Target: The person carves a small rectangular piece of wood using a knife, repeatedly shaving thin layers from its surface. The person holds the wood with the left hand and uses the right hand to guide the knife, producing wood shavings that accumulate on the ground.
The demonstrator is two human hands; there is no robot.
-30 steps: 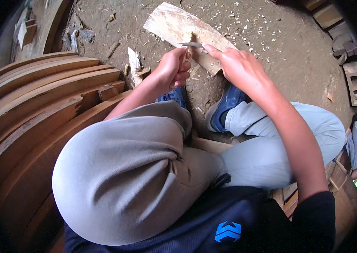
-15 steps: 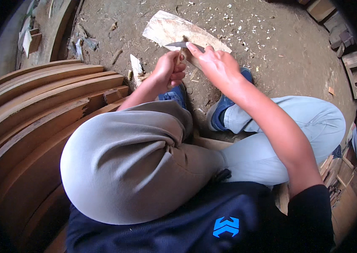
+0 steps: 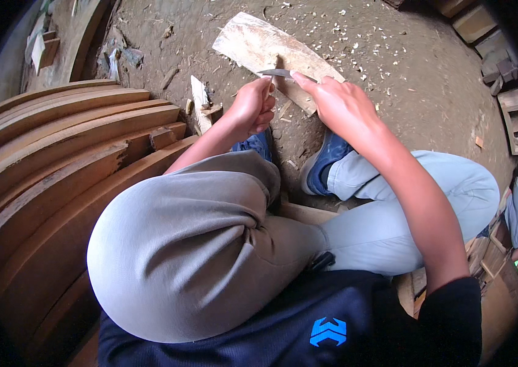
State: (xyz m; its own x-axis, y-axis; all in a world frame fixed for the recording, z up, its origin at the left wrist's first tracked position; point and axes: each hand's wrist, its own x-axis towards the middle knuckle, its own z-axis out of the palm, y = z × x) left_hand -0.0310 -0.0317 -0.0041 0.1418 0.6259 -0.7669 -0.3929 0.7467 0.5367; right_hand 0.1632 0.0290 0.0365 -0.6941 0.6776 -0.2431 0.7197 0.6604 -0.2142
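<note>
Near the pale board [image 3: 240, 40], our right hand [image 3: 346, 105] grips a knife [image 3: 276, 73] with one fingertip laid on it. Our left hand [image 3: 253, 106] curls its fingers round a thin stick [image 3: 272, 80], whose top pokes out by the knife.

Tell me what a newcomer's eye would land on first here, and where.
Probably the knife, near the top centre, gripped in the right hand with its blade close to the left hand. Next, perhaps, the big pale-grey trouser knee left of centre, and the long brown planks along the left side.
</note>
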